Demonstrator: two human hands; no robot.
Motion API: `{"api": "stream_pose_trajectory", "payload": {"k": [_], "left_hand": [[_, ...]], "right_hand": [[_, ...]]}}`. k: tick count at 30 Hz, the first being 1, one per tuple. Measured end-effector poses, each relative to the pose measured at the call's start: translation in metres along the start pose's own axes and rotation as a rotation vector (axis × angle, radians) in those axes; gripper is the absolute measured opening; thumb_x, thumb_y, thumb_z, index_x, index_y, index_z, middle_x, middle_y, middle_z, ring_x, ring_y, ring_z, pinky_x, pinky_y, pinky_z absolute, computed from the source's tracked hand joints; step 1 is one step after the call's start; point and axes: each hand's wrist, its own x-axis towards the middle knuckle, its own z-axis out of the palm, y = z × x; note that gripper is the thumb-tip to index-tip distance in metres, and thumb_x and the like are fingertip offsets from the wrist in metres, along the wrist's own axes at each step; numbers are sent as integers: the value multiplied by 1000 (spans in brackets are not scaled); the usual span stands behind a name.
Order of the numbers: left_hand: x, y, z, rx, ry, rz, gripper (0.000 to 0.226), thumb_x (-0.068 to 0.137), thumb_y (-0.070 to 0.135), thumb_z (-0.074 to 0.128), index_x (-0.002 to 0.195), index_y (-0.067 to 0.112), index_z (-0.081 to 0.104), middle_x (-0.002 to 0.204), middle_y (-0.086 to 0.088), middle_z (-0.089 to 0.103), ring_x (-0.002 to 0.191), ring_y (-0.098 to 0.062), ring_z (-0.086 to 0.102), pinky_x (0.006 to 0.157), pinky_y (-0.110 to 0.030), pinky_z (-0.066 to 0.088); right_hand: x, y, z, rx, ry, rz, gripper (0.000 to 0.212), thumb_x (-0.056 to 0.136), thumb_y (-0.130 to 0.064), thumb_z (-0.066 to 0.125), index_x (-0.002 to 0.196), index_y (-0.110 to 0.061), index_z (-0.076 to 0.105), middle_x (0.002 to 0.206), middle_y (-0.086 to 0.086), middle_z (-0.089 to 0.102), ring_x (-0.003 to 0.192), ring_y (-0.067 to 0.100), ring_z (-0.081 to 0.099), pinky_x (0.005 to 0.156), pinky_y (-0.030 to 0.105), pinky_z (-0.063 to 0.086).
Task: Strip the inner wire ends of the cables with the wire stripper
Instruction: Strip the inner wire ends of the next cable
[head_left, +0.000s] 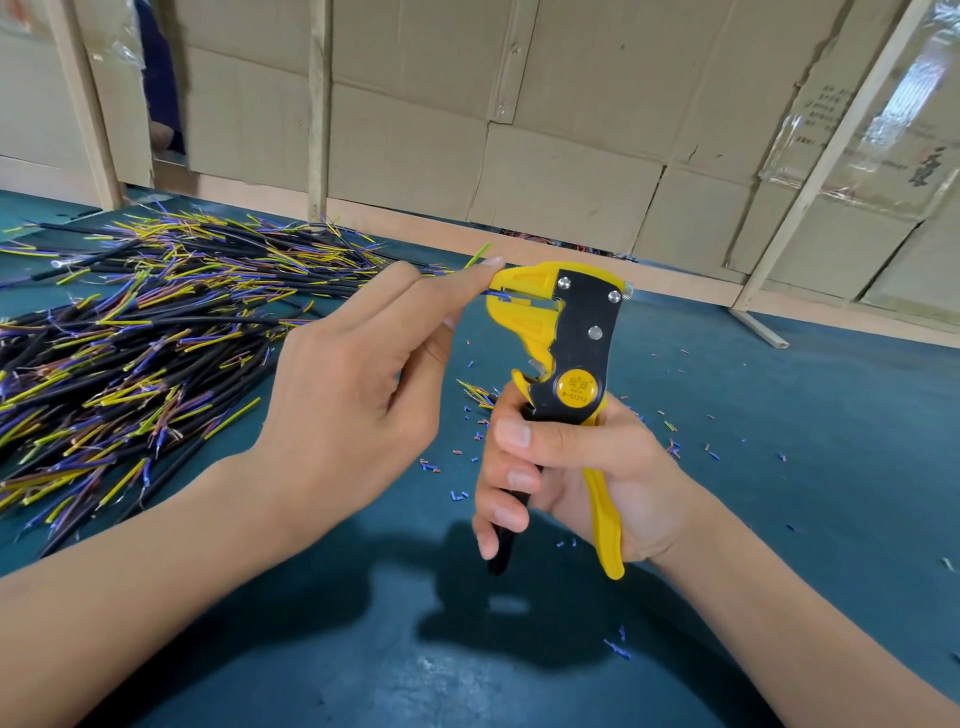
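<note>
At centre frame, above the worktop (779, 467), the wire stripper (566, 364) stands upright: a flat black metal body with three shiny rivets, a round yellow badge at its pivot, and blocky yellow plastic jaws facing nine o'clock. Its two long handles, one black and one yellow, slope down toward six o'clock. The right hand (571, 483) wraps them, fingers curled over the black handle, the yellow one lying along the palm. The jaws sit slightly parted around a thin blue inner wire (497, 295). That wire belongs to a cable held by the left hand (358, 384), whose grip pinches it between thumb and forefinger just at the jaws' mouth; a slim yellow-green wire (477, 256) sticks up toward one o'clock past the fingertip.

Toward nine o'clock lies a loose heap of cables (156, 332), round black sheaths with frayed blue, yellow and brownish ends. Small blue and pinkish insulation scraps (457, 493) speckle the smooth teal surface around the tool. At twelve o'clock, creased cardboard sheets (545, 130) lean against pale wooden battens.
</note>
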Motion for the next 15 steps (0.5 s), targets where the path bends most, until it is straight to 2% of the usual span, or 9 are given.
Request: {"api": "stream_pose_trajectory", "payload": {"k": [3, 6, 9, 12, 15], "left_hand": [[0, 0, 0, -3, 6, 11, 38, 101, 4, 49, 135, 16, 62, 80, 10, 40, 70, -11, 42, 55, -40, 43], [1, 0, 0, -20, 10, 17, 37, 101, 4, 49, 135, 15, 62, 80, 5, 44, 70, -15, 43, 55, -43, 43], [1, 0, -1, -38, 9, 18, 36, 102, 3, 49, 134, 13, 63, 79, 8, 43, 70, -13, 44, 58, -35, 42], [2, -1, -2, -49, -6, 25, 36, 102, 3, 49, 134, 13, 63, 80, 13, 42, 71, -11, 45, 62, -27, 40], [4, -4, -3, -69, -60, -6, 37, 102, 7, 49, 136, 16, 61, 77, 11, 43, 70, -14, 45, 62, -30, 41]], "right_hand": [[-1, -2, 0, 7, -1, 15, 25, 84, -16, 79, 75, -7, 58, 62, 9, 43, 54, 25, 51, 61, 46, 53], [-2, -4, 2, -6, 22, 23, 21, 89, -10, 67, 71, -8, 57, 60, 7, 42, 51, 24, 49, 59, 44, 53], [-2, -6, 3, -14, 55, 39, 30, 91, -13, 63, 64, -9, 51, 57, 6, 39, 47, 22, 46, 55, 42, 53], [-3, -8, 3, -71, 212, 102, 46, 86, -27, 71, 59, -13, 35, 49, 2, 28, 35, 18, 36, 44, 31, 47], [-2, -9, 0, -102, 319, 152, 47, 79, -33, 74, 58, -17, 35, 45, 0, 23, 30, 16, 26, 39, 23, 39]]}}
